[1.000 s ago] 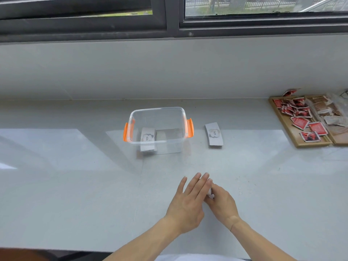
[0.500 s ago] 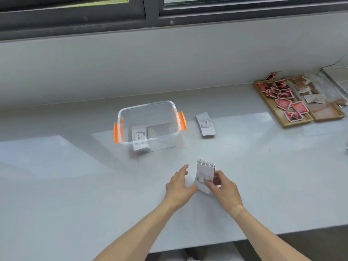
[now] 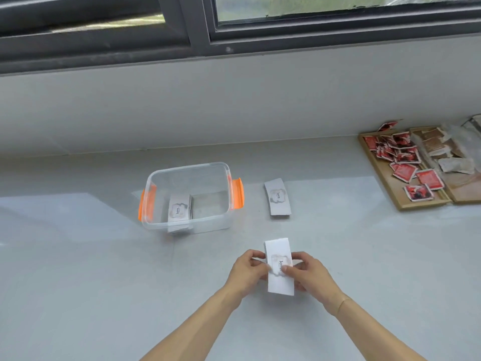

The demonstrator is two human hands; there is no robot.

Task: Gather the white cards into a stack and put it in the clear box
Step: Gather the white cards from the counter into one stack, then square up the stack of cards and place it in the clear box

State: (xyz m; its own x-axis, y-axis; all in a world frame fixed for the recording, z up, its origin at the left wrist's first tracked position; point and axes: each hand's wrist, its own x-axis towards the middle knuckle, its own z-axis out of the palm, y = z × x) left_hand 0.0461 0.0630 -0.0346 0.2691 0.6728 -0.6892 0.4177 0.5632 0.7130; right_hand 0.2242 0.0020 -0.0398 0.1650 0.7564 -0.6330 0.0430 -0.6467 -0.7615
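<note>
— Grey surface (image 3: 78, 269) under the window; where is the stack of white cards (image 3: 278, 267)?
— Both hands pinch it: left hand (image 3: 247, 272) on its left edge, right hand (image 3: 309, 277) on its right, thumbs on top.
— And around?
— Clear box (image 3: 190, 196) with orange handles behind, some cards inside; another white card (image 3: 277, 196) lies just right of it.
</note>
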